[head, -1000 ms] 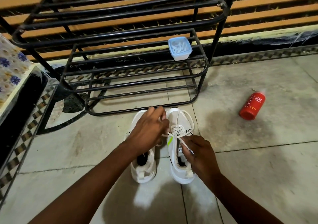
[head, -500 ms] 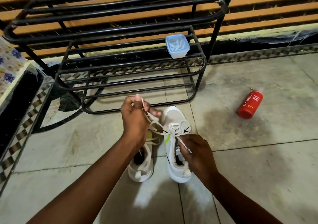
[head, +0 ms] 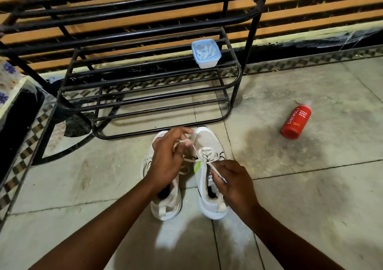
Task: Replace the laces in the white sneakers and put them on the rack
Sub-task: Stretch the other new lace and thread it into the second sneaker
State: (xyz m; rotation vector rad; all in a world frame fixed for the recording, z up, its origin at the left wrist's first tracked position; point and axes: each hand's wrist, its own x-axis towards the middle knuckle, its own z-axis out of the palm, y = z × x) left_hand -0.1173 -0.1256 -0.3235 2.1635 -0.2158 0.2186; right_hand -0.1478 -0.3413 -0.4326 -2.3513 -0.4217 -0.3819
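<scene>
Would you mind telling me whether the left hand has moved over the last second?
Yes. The left hand rose toward the rack with the lace, then dropped back over the left sneaker, nearly where it started.

Both forearms are extended fwd, converging toward centre. Left hand (head: 167, 157) is raised, wrist bent, fingers curled w/ a lace (head: 191, 160) pinched at the tips. Right hand (head: 234, 183) is held lower, knuckles up, fingers curled, other lace end pinched.
</scene>
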